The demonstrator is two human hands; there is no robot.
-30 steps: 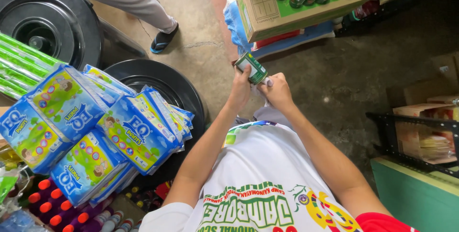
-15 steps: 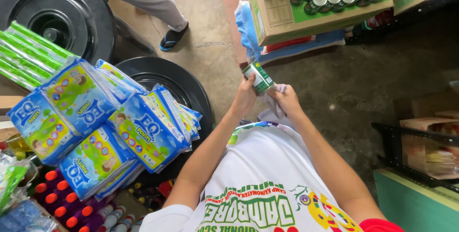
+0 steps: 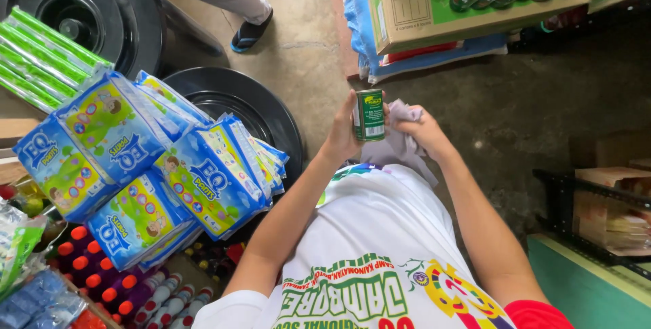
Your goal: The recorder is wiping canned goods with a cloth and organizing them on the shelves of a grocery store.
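My left hand (image 3: 341,133) grips a small green-labelled tin can (image 3: 369,114), held upright in front of my chest. Beside it, my right hand (image 3: 426,129) is closed on a crumpled pale lilac cloth (image 3: 399,151), which touches the can's right side and hangs down over my white printed shirt (image 3: 380,247). Both forearms reach up from the bottom of the view.
An open cardboard tray of several similar cans (image 3: 434,10) sits at the top. Blue and green diaper packs (image 3: 135,166) pile up at left, over black round basins (image 3: 237,102). Another person's leg and sandal (image 3: 249,32) stand at top. Red-capped bottles (image 3: 102,275) lie bottom left, a shelf (image 3: 597,193) at right.
Both hands have drawn the can lower in the view, towards my body. The can now stands upright, and the cloth in my right hand shows more.
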